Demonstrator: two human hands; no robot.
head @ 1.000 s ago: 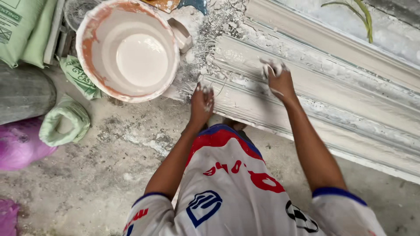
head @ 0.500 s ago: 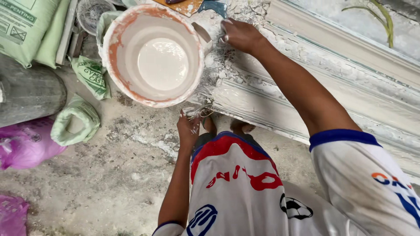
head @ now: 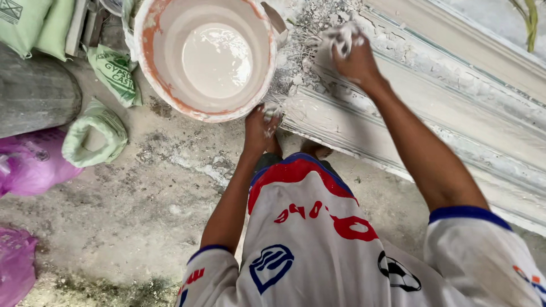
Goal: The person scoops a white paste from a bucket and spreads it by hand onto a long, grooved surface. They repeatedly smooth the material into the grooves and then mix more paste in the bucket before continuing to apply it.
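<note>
My right hand (head: 354, 57) is closed on a clump of wet white fibre and plaster at the top end of a long white plaster moulding (head: 455, 122) that runs diagonally to the right. My left hand (head: 260, 129), smeared with plaster, rests at the moulding's near corner, just below the rim of a round bucket (head: 170, 94). Its fingers are curled down and partly hidden. The bucket has orange-stained walls and holds white liquid plaster. Loose plaster crumbs and fibres (head: 298, 34) lie between the bucket and my right hand.
Green plaster sacks (head: 116, 71) lie left of the bucket, with a rolled green bag (head: 94, 136) below them. A grey drum (head: 34, 94) and purple plastic bags (head: 28, 167) sit at the left edge. The floor is rough concrete (head: 131, 222).
My right hand moved left along the moulding to its end by the bucket and closed on a wet clump. My left hand slid to the moulding's corner under the bucket rim.
</note>
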